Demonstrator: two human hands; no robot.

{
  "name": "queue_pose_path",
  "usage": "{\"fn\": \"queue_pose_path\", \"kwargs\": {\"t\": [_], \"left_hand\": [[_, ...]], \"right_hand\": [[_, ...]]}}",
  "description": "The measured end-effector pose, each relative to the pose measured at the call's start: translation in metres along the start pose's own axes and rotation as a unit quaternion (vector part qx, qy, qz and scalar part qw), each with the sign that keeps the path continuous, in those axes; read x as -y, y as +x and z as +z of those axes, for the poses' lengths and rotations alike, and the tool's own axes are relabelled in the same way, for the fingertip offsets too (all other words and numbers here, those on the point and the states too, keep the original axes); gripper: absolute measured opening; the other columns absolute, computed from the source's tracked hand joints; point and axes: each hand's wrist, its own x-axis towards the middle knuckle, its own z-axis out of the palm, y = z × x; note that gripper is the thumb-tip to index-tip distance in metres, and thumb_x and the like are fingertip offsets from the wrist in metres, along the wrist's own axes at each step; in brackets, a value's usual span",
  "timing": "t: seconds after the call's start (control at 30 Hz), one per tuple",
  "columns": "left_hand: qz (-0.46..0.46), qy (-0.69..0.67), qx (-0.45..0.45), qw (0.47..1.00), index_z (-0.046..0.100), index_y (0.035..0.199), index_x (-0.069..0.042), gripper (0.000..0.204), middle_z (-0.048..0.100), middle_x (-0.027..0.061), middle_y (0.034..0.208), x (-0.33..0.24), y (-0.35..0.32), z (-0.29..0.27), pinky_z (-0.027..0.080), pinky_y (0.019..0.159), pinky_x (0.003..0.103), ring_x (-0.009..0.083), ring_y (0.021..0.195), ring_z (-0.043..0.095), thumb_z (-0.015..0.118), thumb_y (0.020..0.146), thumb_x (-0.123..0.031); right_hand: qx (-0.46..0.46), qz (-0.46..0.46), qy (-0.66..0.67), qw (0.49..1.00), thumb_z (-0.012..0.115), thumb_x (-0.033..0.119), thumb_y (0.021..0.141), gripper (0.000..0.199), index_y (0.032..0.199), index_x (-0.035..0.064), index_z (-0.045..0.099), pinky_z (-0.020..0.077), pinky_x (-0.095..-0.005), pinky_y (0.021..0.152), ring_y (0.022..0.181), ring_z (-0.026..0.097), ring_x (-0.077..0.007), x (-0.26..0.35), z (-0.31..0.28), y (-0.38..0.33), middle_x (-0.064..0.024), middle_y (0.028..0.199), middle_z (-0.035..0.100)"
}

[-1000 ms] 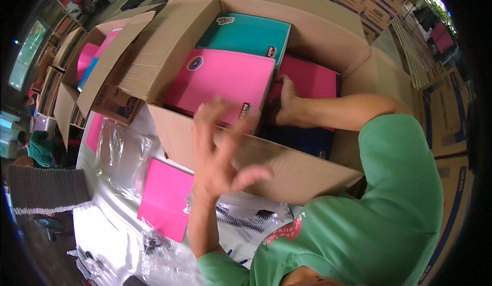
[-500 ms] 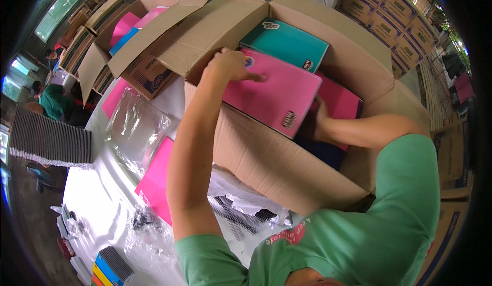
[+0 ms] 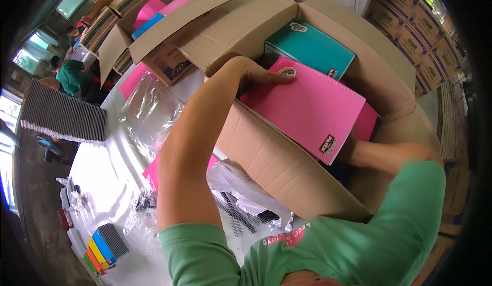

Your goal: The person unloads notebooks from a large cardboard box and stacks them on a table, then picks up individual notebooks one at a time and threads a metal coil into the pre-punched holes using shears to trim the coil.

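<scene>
Your left hand (image 3: 259, 76) grips the far-left corner of a pink notebook (image 3: 307, 106), tilted, small logo near-right; right hand's grip beneath it: cannot tell, inside the cardboard box (image 3: 277, 168).

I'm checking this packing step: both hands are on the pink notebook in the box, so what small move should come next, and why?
Probably lower it flat. The pink notebook sits tilted over the cardboard box wall, left hand on its top corner, right hand largely hidden beneath.

— What stands around the white table (image 3: 107, 168)?

— Left of the table is a dark floor (image 3: 36, 204) and bright windows (image 3: 31, 55). Behind the table and to its right, stacked cardboard cartons (image 3: 410, 35) make a wall. Daylight comes from the windows.
</scene>
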Motion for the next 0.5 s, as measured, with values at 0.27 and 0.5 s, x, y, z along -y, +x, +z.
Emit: {"fn": "queue_pose_path", "kwargs": {"t": [0.27, 0.5], "left_hand": [[-0.032, -0.055, -0.057, 0.996, 0.055, 0.122, -0.008, 0.092, 0.054, 0.0095, 0.125, 0.001, -0.006, 0.0, 0.039, 0.096, 0.031, 0.0173, 0.112, 0.052, 0.072, 0.056, -0.071], [0.009, -0.105, -0.012, 0.994, 0.057, 0.118, -0.01, 0.088, 0.06, 0.0062, 0.116, 0.005, -0.019, 0.007, 0.044, 0.089, 0.034, 0.0157, 0.099, 0.059, 0.074, 0.054, -0.068]], "right_hand": [[0.025, 0.022, 0.025, 0.999, 0.042, 0.074, 0.067, 0.091, 0.133, 0.0108, 0.044, 0.0322, -0.0461, 0.102, 0.123, 0.042, -0.027, -0.01, 0.003, 0.006, -0.0109, 0.137, 0.043], [0.078, 0.016, -0.002, 0.997, 0.047, 0.067, 0.073, 0.084, 0.133, 0.0092, 0.044, 0.0353, -0.0454, 0.1, 0.122, 0.043, -0.0263, 0.007, -0.002, -0.004, -0.0109, 0.137, 0.044]]}}
